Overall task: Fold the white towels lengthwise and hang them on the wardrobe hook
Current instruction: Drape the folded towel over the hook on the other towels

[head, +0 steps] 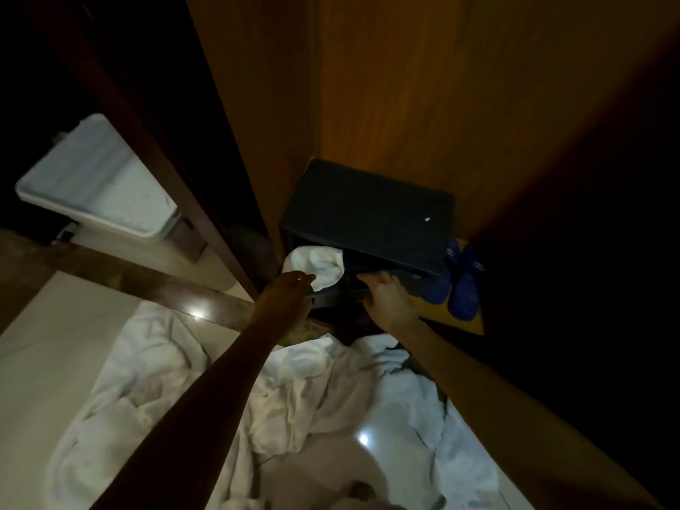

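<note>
A small white towel (pixel 318 266) bulges out of the open front of a black box (pixel 371 211) on the wardrobe floor. My left hand (pixel 285 292) reaches to the towel's lower edge, fingers touching it; a grip is not clear. My right hand (pixel 388 294) rests with spread fingers on the box's dark lower front edge, to the right of the towel. Crumpled white towels (pixel 228 392) lie spread on the pale floor under my arms. No hook is in view.
Wooden wardrobe walls (pixel 404 86) rise behind the box. A pair of blue slippers (pixel 465 285) stands right of the box. A dark door frame (pixel 191 185) runs on the left, with a white toilet tank (pixel 95 178) beyond it.
</note>
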### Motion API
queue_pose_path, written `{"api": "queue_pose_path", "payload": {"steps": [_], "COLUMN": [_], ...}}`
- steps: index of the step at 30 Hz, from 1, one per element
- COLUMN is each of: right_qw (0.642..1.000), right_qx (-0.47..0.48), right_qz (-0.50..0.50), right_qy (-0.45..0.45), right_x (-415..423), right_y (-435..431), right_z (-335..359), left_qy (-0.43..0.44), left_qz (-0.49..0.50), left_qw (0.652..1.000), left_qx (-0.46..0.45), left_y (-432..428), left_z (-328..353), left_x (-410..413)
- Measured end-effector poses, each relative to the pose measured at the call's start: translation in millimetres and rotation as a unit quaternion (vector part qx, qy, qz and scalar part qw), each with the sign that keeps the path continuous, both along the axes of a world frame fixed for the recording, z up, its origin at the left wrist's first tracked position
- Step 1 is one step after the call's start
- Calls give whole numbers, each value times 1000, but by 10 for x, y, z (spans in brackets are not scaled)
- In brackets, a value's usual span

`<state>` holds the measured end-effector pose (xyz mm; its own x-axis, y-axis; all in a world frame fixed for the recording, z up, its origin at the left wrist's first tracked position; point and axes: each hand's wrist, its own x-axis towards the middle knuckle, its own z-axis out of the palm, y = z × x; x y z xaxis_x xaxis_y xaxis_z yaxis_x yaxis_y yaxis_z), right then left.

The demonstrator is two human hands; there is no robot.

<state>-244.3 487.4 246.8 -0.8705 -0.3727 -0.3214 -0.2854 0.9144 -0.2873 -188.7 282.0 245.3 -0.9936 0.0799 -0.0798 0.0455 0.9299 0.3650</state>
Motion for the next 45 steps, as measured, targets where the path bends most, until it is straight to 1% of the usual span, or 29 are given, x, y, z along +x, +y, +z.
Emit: {"api": "queue_pose_path", "payload": {"steps": [2, 5, 8, 11, 14, 16, 18, 20, 23, 26, 30, 33, 35, 38, 41, 45], "right_qw": [1000, 997, 992, 982, 973, 962, 949, 942, 929, 930, 909, 912, 911, 891, 866, 842], "right_qx": [-18, -40, -84, -114, -130, -165, -204, -215, -231, -259, -326, -352, -359, -389, -417, -411], "right_qz": [0, 24, 54, 104, 134, 136, 120, 102, 103, 74, 21, -3, -14, -19, -1, 27], "right_qy": [24, 63, 79, 106, 136, 167, 210, 238, 269, 250, 260, 210, 205, 234, 277, 348], "right_x": [-193, -478, -751, -947, -1039, -1020, -963, -902, -846, -790, -782, -757, -701, -541, -298, 75], "right_y": [-71, -175, -227, -247, -269, -266, -237, -222, -244, -290, -278, -203, -130, 24, 211, 448], "right_z": [-415, -912, -1298, -1570, -1711, -1721, -1654, -1482, -1001, -239, 933, 1908, 2562, 3587, 4633, 5846], "left_qy": [2, 19, 85, 134, 156, 157, 165, 186, 174, 159, 234, 236, 261, 317, 356, 403], "left_qz": [-11, -5, -25, -29, -20, -7, 19, 54, 99, 124, 108, 99, 74, 35, 7, -20], "left_qw": [1000, 999, 994, 987, 986, 987, 985, 977, 968, 962, 941, 936, 930, 908, 880, 845], "left_qx": [4, 31, 60, 79, 61, 44, 55, 87, 149, 185, 220, 241, 248, 272, 315, 351], "left_y": [-18, -12, -35, -80, -105, -104, -95, -97, -69, -4, 29, 54, 97, 162, 259, 456], "left_z": [-504, -1046, -1453, -1731, -1859, -1856, -1778, -1591, -1050, -209, 959, 1910, 2603, 3676, 4748, 6040], "left_x": [-110, -268, -392, -474, -561, -600, -611, -583, -537, -591, -710, -705, -668, -605, -508, -331]}}
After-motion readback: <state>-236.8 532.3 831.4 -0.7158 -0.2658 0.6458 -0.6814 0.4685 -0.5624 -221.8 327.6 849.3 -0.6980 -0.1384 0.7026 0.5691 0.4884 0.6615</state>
